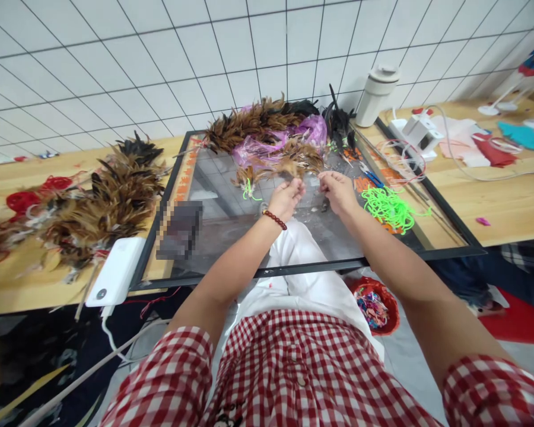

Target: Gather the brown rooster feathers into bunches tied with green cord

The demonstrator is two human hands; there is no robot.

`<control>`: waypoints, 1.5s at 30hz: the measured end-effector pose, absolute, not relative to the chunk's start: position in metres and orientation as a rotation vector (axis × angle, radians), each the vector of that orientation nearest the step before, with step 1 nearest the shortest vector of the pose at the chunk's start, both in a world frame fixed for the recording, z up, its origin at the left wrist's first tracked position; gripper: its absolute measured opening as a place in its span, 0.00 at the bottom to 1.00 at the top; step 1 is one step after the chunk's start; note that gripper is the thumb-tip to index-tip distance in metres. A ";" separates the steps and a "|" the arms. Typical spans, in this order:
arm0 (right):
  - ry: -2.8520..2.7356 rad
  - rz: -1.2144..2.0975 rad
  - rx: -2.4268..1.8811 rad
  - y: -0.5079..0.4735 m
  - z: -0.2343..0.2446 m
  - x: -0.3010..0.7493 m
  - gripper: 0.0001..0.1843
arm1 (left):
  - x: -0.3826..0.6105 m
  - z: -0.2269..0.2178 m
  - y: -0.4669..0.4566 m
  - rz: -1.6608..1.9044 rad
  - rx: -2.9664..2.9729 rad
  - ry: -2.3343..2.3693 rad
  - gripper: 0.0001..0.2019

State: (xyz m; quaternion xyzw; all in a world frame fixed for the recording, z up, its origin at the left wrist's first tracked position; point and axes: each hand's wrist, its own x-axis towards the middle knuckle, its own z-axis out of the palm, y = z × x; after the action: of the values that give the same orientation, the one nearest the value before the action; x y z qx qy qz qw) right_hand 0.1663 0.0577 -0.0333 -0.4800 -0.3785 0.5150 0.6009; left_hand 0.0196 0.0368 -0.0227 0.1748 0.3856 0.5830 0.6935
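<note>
My left hand [287, 197], with a red bead bracelet on the wrist, and my right hand [337, 191] are close together over a glass-topped black-framed board [231, 237]. Both are pinched on a small bunch of brown feathers [293, 168] that stretches between them. A heap of brown and black feathers [258, 121] and a purple plastic bag [307, 133] lie just beyond the hands. Neon green cord [387, 209] lies right of my right hand. A small feather tuft tied with green cord [248, 181] lies left of my left hand.
A large pile of brown feathers [102, 204] and red cord [24, 198] cover the wooden table on the left, with a white power bank [115, 271] at its edge. A white tumbler [376, 95], a white box [420, 131] and fabric pieces sit at the right. A red basket [376, 303] stands on the floor.
</note>
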 end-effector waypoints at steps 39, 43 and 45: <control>-2.005 0.311 -1.196 0.034 -0.033 0.162 0.07 | 0.034 -0.021 0.037 1.361 0.507 1.056 0.17; -1.904 0.615 -1.209 0.037 -0.033 0.171 0.17 | 0.023 -0.018 0.038 1.244 0.492 0.956 0.13; -1.698 0.906 -1.126 0.038 -0.029 0.174 0.24 | 0.017 -0.017 0.038 1.150 0.536 0.936 0.13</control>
State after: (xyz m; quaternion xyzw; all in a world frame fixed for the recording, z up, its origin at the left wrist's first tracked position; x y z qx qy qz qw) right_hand 0.1739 0.0385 -0.0293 -0.4535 -0.6838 0.3646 0.4402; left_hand 0.0167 0.0378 -0.0166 0.2411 0.4210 0.5174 0.7049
